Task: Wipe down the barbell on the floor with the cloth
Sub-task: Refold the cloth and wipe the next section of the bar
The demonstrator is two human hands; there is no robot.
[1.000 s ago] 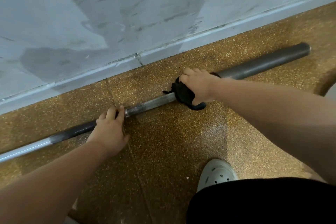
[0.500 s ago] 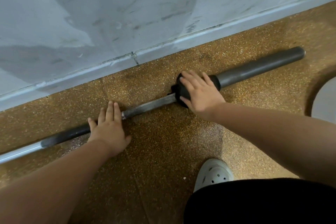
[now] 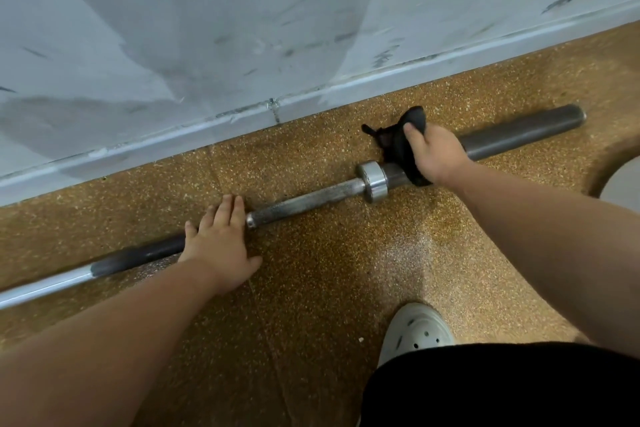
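Note:
The steel barbell (image 3: 304, 199) lies on the speckled brown floor, running from lower left to upper right, parallel to the wall. Its silver collar (image 3: 372, 180) shows just left of my right hand. My right hand (image 3: 433, 154) grips the black cloth (image 3: 398, 140) wrapped over the thick dark sleeve (image 3: 519, 133), right beside the collar. My left hand (image 3: 221, 243) rests flat on the shaft with straight fingers, covering a stretch of it.
A grey scuffed wall with a pale baseboard (image 3: 207, 128) runs close behind the bar. My light clog shoe (image 3: 417, 331) stands on the floor (image 3: 311, 288) near the bar. A pale rounded floor patch (image 3: 623, 187) shows at the right edge.
My right hand slid the cloth rightward off the collar onto the sleeve, uncovering the collar. My left hand went from gripping the shaft to lying flat on it.

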